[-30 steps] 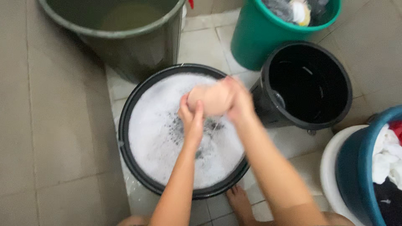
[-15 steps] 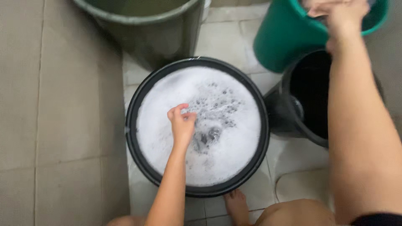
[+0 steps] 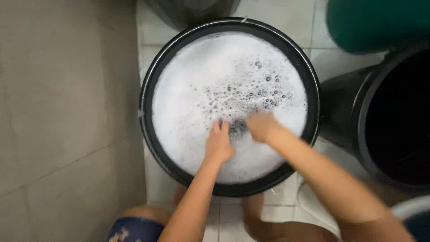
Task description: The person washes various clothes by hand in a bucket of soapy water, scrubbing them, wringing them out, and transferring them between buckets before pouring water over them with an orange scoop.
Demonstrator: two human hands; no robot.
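Hands in suds: we press left hand [image 3: 218,144] and right hand [image 3: 261,126] into black basin [image 3: 150,85], fingers curled on dark cloth [image 3: 238,127] between them. Washing step, we judge; next calls for firmer grip under foam [image 3: 215,76].

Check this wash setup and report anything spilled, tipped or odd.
Nothing stands out. The black basin sits level, its foam staying inside the rim. Left hand and right hand are both in the suds, around something dark.
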